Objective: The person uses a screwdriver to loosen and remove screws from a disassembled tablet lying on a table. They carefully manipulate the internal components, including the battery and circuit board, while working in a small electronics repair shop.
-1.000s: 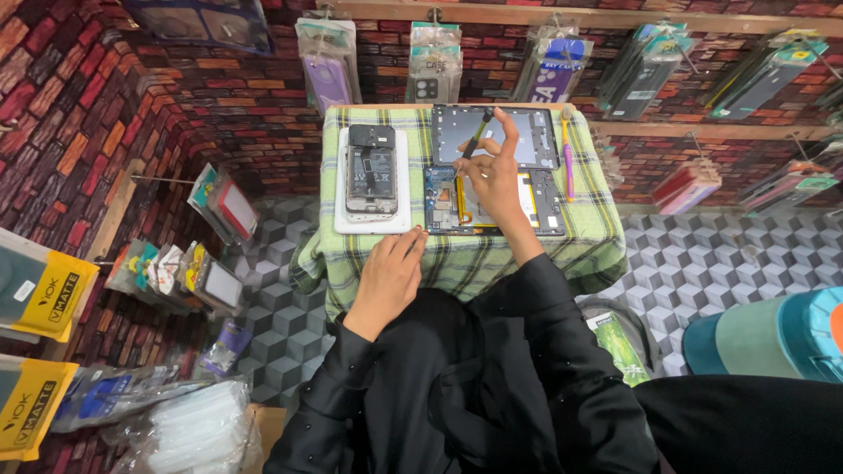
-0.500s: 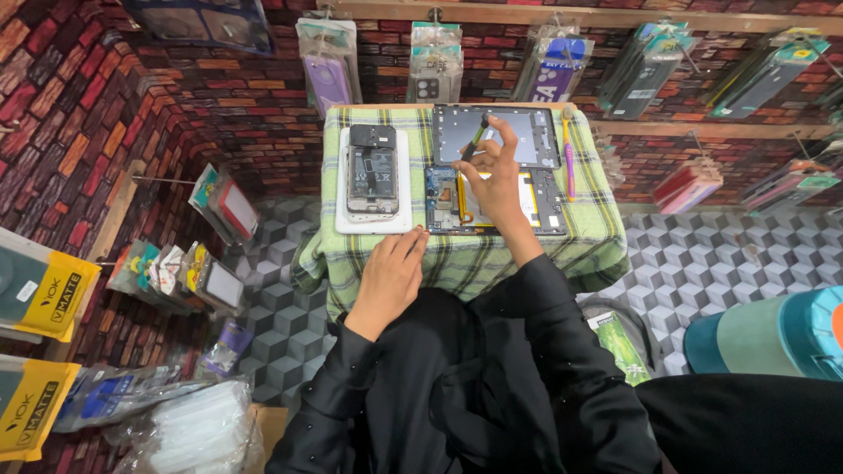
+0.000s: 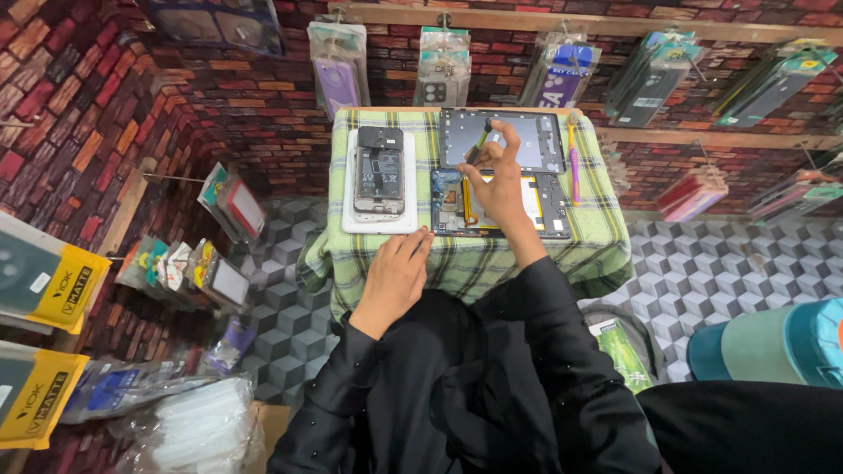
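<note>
At centre frame, the right hand [image 3: 499,180] is pinching a small screwdriver [image 3: 479,146] over the opened tablet [image 3: 500,180] on the checked worktop [image 3: 606,237]. The left hand [image 3: 397,272] is resting flat, fingers together, holding nothing, below the opened phone [image 3: 379,171]. It appears to be mid-disassembly, needing a steady tip placement.

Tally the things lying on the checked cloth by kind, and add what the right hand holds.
Opened phones on a white pad: 1
Opened tablet body: 1
Detached tablet back panel: 1
Pink-and-yellow tool lying at the right: 1
Small tool pinched in the right hand: 1
White pads: 1
Total: 6
</note>
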